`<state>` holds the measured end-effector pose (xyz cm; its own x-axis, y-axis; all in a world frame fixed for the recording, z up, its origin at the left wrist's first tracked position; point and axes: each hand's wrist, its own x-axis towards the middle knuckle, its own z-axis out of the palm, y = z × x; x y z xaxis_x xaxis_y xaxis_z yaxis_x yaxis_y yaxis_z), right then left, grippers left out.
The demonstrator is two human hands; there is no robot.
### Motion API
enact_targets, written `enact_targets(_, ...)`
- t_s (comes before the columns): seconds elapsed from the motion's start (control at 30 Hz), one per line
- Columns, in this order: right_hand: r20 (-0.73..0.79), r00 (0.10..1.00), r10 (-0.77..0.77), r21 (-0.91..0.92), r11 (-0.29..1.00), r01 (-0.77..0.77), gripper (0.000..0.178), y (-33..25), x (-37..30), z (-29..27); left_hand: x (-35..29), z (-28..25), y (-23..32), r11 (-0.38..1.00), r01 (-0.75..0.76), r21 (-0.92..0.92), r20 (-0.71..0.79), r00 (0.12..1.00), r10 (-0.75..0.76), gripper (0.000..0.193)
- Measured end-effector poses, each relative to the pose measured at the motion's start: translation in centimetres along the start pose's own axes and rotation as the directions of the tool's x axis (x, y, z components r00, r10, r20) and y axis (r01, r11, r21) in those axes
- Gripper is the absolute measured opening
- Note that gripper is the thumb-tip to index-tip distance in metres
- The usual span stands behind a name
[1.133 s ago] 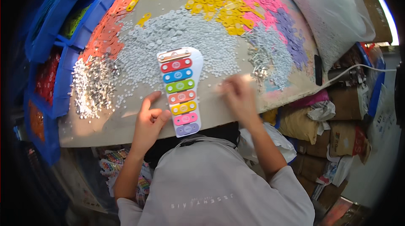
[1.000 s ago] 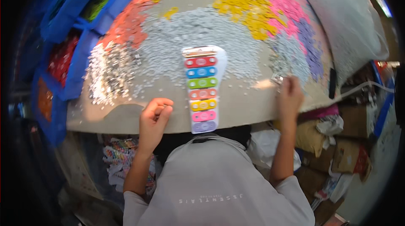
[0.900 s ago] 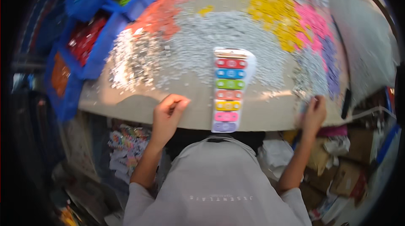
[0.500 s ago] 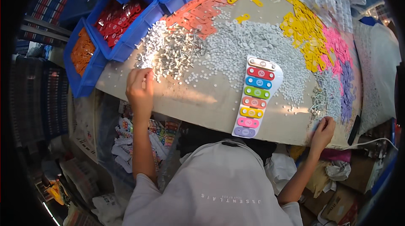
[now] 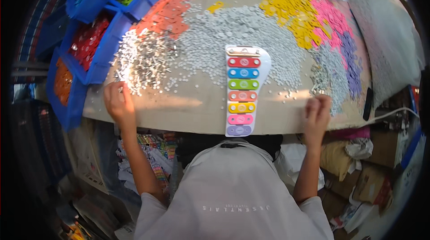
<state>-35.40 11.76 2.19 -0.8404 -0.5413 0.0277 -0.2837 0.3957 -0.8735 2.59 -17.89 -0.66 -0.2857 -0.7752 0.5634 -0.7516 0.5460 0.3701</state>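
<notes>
A toy xylophone (image 5: 244, 90) lies upright at the table's near edge, with a white base and several coloured bars. White round caps sit on the ends of most bars; the pink and purple ones at the near end show small dark holes instead. My left hand (image 5: 120, 105) is at the near edge of a heap of shiny metal pins (image 5: 145, 56), fingers curled together. My right hand (image 5: 317, 112) hovers just nearer than a small heap of screws (image 5: 320, 76), its fingers bent and slightly blurred. Whatever either hand pinches is too small to make out.
Small white caps (image 5: 237, 27) spread across the middle of the table (image 5: 188, 117). Yellow bars (image 5: 291, 9), pink bars (image 5: 331, 20), purple bars (image 5: 350, 63) and orange-pink bars (image 5: 165, 14) lie around them. Blue bins (image 5: 96, 72) with red, orange and green bars line the left side.
The view has shifted, so the table's contents sit further left. My right hand has lifted off the screw heap and moved toward the xylophone. My left hand remains by the metal pins.
</notes>
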Motion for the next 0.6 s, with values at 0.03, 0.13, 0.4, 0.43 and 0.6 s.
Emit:
enact_targets(0.03,0.085,0.996,0.009,0.063,0.998,-0.015,0.009,-0.8,-0.7,0.8,0.0,-0.2,0.4,0.998,-0.045,0.054,-0.057,0.997,0.048,0.008)
enact_targets(0.13,0.329,0.943,0.049,0.223,0.966,-0.128,0.007,-2.6,-2.8,2.4,-1.4,-0.3,3.1,0.959,0.207,-0.192,0.052,0.978,-0.2,0.007)
enact_targets(0.4,0.693,0.71,0.121,0.337,0.817,-0.468,0.009,-4.0,-4.4,4.3,-5.0,0.2,12.9,0.303,0.746,-0.593,0.788,0.615,0.028,0.02)
enact_targets(0.43,0.728,0.672,0.139,0.316,0.801,-0.509,0.011,-4.1,-4.5,4.4,-5.6,0.3,13.5,0.242,0.807,-0.539,0.839,0.539,0.073,0.017)
enact_targets(0.6,0.712,0.696,0.094,0.346,0.815,-0.464,0.013,-3.6,-4.9,5.2,-6.0,1.5,15.2,0.111,0.918,-0.381,0.914,0.356,0.193,0.014)
